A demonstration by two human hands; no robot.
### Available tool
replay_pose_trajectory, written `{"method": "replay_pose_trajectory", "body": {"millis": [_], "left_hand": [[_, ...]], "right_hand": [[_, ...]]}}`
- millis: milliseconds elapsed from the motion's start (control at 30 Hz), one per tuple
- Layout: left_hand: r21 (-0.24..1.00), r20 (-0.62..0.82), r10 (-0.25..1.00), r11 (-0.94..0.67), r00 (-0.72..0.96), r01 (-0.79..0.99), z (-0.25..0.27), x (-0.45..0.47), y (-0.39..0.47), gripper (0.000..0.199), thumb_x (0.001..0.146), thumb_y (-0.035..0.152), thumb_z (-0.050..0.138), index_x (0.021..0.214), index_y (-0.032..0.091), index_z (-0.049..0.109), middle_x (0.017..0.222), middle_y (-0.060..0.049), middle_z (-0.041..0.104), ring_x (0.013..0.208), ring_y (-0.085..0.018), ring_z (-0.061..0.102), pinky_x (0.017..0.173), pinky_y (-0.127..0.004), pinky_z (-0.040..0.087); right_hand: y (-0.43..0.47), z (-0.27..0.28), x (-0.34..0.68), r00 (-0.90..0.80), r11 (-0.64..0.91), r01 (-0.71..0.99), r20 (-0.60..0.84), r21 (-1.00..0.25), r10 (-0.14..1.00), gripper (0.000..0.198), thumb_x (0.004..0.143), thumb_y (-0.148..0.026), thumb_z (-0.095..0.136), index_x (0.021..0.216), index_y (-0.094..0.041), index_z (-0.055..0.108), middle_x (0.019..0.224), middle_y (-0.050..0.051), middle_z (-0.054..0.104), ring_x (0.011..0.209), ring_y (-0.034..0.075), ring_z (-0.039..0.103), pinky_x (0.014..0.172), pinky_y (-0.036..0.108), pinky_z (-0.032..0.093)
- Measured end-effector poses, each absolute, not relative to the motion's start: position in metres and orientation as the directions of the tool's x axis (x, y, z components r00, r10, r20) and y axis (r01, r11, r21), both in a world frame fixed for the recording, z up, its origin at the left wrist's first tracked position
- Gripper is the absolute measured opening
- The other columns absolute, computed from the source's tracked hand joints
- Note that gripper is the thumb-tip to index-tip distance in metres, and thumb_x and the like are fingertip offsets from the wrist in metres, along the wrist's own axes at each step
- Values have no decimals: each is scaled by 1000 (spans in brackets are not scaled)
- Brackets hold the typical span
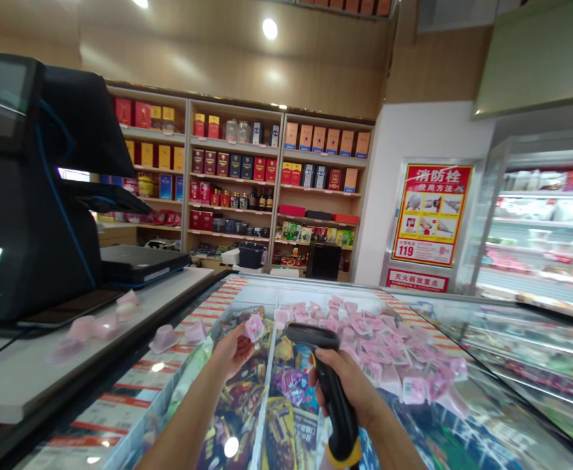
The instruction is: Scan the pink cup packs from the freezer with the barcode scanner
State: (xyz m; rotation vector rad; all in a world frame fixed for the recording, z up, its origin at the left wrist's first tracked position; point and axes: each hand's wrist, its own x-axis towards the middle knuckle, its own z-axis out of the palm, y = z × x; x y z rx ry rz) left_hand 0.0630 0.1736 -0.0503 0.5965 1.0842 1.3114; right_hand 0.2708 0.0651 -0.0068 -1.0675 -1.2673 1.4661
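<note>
My left hand (233, 350) pinches a small pink cup (254, 328), its barcode label turned toward me. In my right hand (348, 382) is a black barcode scanner (333, 398) with yellow trim, its head pointing left toward that cup. Both hands are over the glass top of a chest freezer (262, 405). To the right of the scanner lies a large heap of similar pink cups (384, 343), many with barcode labels. A few more pink cups (164, 338) sit to the left of my left hand, apart from the heap.
A point-of-sale terminal (27, 189) stands on the white counter (2, 385) at left, with several pink cups (88, 328) near its base. Behind are shelves of boxed goods (235, 166). A fire hydrant poster (432, 215) hangs on the wall, beside a lit refrigerated case (545, 228).
</note>
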Motion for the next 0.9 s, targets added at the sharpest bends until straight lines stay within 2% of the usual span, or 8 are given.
{"method": "replay_pose_trajectory", "body": {"millis": [133, 233, 333, 467, 600, 667, 767, 900], "left_hand": [[883, -274, 954, 202, -117, -424, -51, 63, 175, 27, 80, 36, 42, 70, 12, 52, 58, 4, 53, 49, -5, 51, 51, -22, 45], [925, -247, 955, 182, -161, -335, -50, 61, 174, 27, 80, 35, 41, 73, 12, 53, 60, 4, 54, 52, -6, 53, 53, -22, 46], [972, -196, 951, 156, -240, -176, -49, 56, 174, 27, 81, 35, 41, 79, 12, 54, 66, 2, 57, 56, -7, 54, 54, -24, 46], [982, -51, 926, 115, -374, 150, -48, 39, 177, 23, 78, 32, 46, 86, 12, 54, 80, -1, 59, 69, -10, 56, 64, -29, 46], [872, 146, 882, 99, -449, 479, -46, 11, 177, 19, 73, 23, 51, 88, 13, 56, 90, -6, 60, 91, -19, 53, 81, -39, 39], [798, 231, 863, 97, -450, 595, -46, -3, 173, 20, 71, 18, 49, 88, 12, 58, 94, -10, 60, 99, -25, 50, 85, -40, 34], [701, 312, 844, 105, -436, 706, -44, -16, 165, 30, 69, 13, 43, 95, 7, 56, 103, -18, 56, 106, -32, 44, 89, -40, 30], [624, 365, 839, 101, -404, 775, -30, -3, 155, 49, 67, 15, 43, 115, 3, 40, 122, -26, 39, 115, -39, 30, 90, -51, 21]], "right_hand": [[65, -6, 270, -212, -62, -119, -35, -991, 977, 32, 67, -44, 47, 62, -12, 50, 44, 1, 55, 28, 8, 43, 27, 18, 33], [65, -6, 270, -203, -60, -111, -37, -992, 978, 34, 68, -44, 45, 61, -11, 50, 42, 1, 53, 27, 8, 43, 27, 19, 33], [67, -8, 271, -193, -55, -132, -28, -990, 981, 32, 68, -43, 46, 64, -12, 50, 43, 1, 54, 27, 9, 44, 27, 20, 34], [69, -10, 273, -184, -42, -160, -12, -986, 983, 31, 68, -44, 48, 64, -13, 49, 45, 0, 56, 29, 9, 45, 28, 20, 36], [72, -13, 277, -155, -51, -132, -30, -990, 987, 35, 68, -47, 47, 62, -12, 51, 42, 1, 54, 28, 8, 44, 29, 20, 36], [74, -15, 279, -157, -60, -131, -39, -990, 987, 36, 69, -48, 46, 65, -12, 53, 38, 0, 52, 29, 10, 45, 30, 20, 37], [77, -15, 284, -147, -54, -149, -31, -987, 989, 35, 69, -48, 47, 69, -13, 53, 42, 0, 54, 31, 10, 47, 31, 21, 38], [76, -10, 290, -97, -29, -193, -10, -981, 995, 31, 69, -45, 49, 71, -14, 51, 53, 0, 58, 33, 9, 48, 31, 21, 40]]}}
